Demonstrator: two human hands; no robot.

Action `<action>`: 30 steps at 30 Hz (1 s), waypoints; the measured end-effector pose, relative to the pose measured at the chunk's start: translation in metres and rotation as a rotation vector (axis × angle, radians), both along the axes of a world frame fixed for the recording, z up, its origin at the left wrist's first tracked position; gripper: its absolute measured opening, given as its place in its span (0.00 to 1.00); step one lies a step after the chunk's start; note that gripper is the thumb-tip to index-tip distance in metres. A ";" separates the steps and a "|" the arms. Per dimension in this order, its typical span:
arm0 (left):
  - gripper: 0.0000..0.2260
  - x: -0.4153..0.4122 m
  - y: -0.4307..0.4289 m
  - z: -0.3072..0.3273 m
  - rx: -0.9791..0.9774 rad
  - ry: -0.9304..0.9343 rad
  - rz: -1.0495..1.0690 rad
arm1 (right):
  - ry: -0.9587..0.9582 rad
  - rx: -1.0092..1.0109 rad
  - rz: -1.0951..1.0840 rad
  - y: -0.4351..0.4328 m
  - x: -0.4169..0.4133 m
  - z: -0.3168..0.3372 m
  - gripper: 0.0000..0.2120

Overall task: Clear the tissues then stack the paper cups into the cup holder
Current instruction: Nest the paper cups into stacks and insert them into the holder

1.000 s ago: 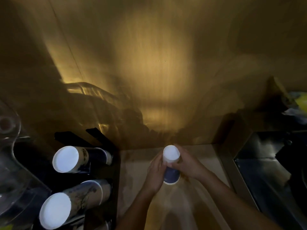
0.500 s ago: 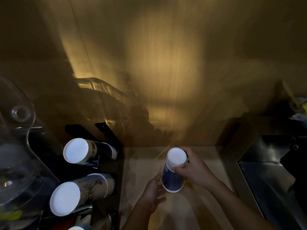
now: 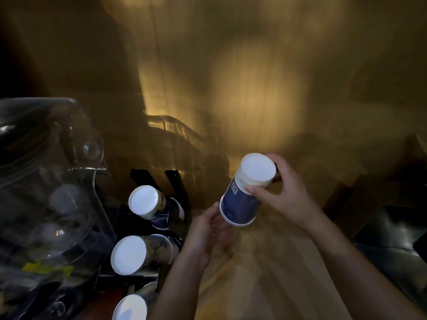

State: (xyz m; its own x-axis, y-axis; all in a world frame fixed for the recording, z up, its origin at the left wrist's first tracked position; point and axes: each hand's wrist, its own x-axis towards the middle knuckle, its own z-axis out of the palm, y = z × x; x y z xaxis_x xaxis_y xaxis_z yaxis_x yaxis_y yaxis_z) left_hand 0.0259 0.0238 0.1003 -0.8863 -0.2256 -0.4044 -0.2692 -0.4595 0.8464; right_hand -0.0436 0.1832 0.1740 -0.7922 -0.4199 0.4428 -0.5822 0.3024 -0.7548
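Observation:
My right hand grips an upturned blue and white paper cup stack near its white base, tilted, above the wooden counter. Just below and left of the stack's rim is my left hand, fingers apart, perhaps brushing the rim. On the left stands the black cup holder, with three stacks of cups lying in it: a top stack, a middle stack and a bottom stack. No tissues are visible.
A clear plastic dome cover fills the left side. A wood-panelled wall rises behind the counter. A dark metal sink or tray lies at the right edge.
My right hand has lifted the cup stack up off the counter and tilted it. My left hand has let go of it and dropped below the rim. The view has shifted left.

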 end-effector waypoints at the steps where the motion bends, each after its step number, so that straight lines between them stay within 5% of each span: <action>1: 0.12 0.004 -0.004 0.010 -0.011 0.038 0.015 | 0.024 -0.018 0.017 -0.004 0.003 0.010 0.30; 11: 0.12 0.061 -0.041 0.083 -0.249 0.265 0.174 | 0.263 -0.150 0.180 -0.056 0.035 0.094 0.30; 30: 0.16 0.094 -0.111 0.064 -0.311 0.111 0.388 | 0.216 0.006 0.340 -0.160 0.058 0.064 0.31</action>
State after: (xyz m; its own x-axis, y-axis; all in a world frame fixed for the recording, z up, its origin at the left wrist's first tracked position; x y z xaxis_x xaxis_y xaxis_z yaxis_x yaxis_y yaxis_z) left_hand 0.1199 -0.0872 0.1641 -0.7468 -0.6418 -0.1744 -0.0296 -0.2300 0.9727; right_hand 0.0144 0.0231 0.2385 -0.4968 -0.6446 0.5811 -0.7949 0.0692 -0.6028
